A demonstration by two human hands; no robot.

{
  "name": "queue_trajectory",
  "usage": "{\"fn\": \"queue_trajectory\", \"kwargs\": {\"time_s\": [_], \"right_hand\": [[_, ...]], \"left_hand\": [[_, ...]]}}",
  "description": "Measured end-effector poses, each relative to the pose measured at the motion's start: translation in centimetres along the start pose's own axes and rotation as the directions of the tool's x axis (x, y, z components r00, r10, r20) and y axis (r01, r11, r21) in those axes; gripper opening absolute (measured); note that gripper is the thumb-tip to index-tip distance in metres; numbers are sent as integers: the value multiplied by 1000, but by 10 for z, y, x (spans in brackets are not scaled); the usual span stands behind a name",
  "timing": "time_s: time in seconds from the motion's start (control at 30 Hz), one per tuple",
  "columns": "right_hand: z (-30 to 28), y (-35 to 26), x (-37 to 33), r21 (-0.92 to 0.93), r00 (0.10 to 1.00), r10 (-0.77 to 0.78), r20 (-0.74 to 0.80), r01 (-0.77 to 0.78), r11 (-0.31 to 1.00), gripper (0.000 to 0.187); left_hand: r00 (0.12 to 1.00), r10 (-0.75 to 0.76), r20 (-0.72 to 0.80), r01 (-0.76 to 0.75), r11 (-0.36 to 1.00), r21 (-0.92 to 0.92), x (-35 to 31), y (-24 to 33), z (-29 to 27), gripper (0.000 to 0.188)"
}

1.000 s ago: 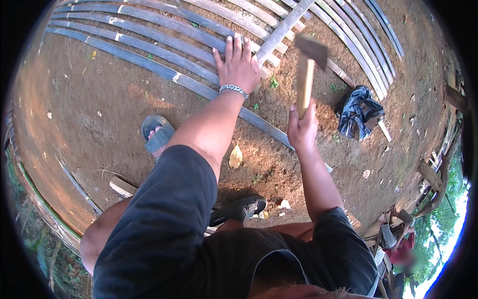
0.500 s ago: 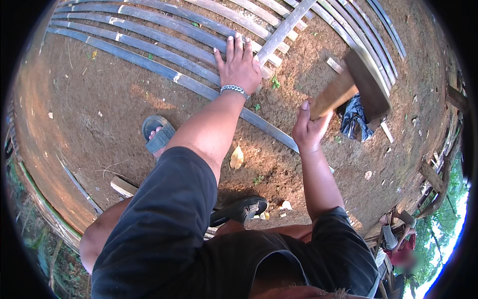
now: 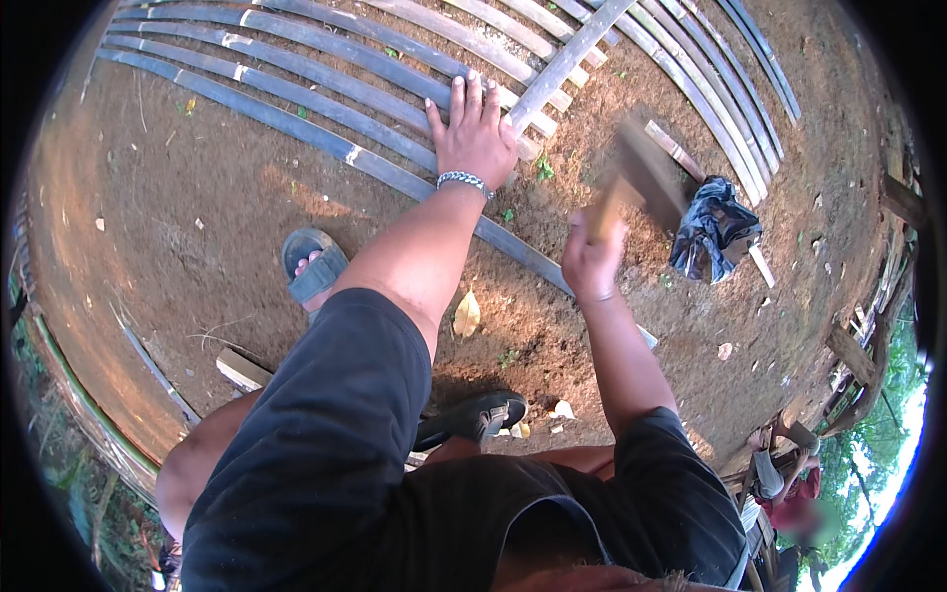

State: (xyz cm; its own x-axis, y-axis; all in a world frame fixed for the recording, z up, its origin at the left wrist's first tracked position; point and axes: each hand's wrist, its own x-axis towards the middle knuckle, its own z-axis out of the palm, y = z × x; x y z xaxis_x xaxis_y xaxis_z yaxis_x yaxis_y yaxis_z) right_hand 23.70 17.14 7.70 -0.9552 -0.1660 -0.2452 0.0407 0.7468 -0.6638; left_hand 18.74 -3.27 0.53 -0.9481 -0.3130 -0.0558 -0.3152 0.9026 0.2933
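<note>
Palm down with fingers apart, my left hand (image 3: 473,133) lies on the ends of grey bamboo slats (image 3: 365,94), close to a crosswise bamboo strip (image 3: 562,71). To its right, my right hand (image 3: 592,259) is wrapped round the wooden handle of a hammer (image 3: 651,176). The hammer's broad dark head is smeared by motion and hangs over the ground between the slats and a crumpled black plastic bag (image 3: 712,232). One long separate-looking slat (image 3: 523,255) runs from the upper left to near my right wrist.
More slats (image 3: 710,89) fan out at the upper right. A short wood piece (image 3: 674,148) lies beside the bag, and a wood block (image 3: 243,369) at lower left. My sandalled feet are on the brown soil. Another person (image 3: 789,483) is at the far lower right, near stacked wood.
My right hand has swung the hammer leftward, toward the slat ends, uncovering more of the black bag. My left hand stays in place on the slats.
</note>
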Motion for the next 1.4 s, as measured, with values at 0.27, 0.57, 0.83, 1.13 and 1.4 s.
{"fn": "queue_trajectory", "kwargs": {"time_s": [0.27, 0.57, 0.83, 1.13, 1.4], "right_hand": [[-4, 1, 5, 4, 954, -210, -214, 216, 976, 36], [-5, 1, 12, -97, 993, -90, -73, 83, 992, 34], [-5, 6, 5, -253, 940, 277, 200, -223, 941, 27], [-4, 98, -68, -22, 969, 242, -50, -243, 970, 25], [30, 140, -79, 503, 925, 367, -93, -275, 820, 74]], "left_hand": [[1000, -14, 27, 15, 1000, -24, -4, 2, -3, 62], [1000, -7, 9, 7, 999, -36, -1, 0, -8, 60], [1000, 12, -5, -12, 1000, 0, -7, 5, 0, 60], [999, -46, 18, 47, 997, -64, -2, 1, -6, 67], [998, 13, 67, 1, 978, -208, -15, 5, -35, 60]]}}
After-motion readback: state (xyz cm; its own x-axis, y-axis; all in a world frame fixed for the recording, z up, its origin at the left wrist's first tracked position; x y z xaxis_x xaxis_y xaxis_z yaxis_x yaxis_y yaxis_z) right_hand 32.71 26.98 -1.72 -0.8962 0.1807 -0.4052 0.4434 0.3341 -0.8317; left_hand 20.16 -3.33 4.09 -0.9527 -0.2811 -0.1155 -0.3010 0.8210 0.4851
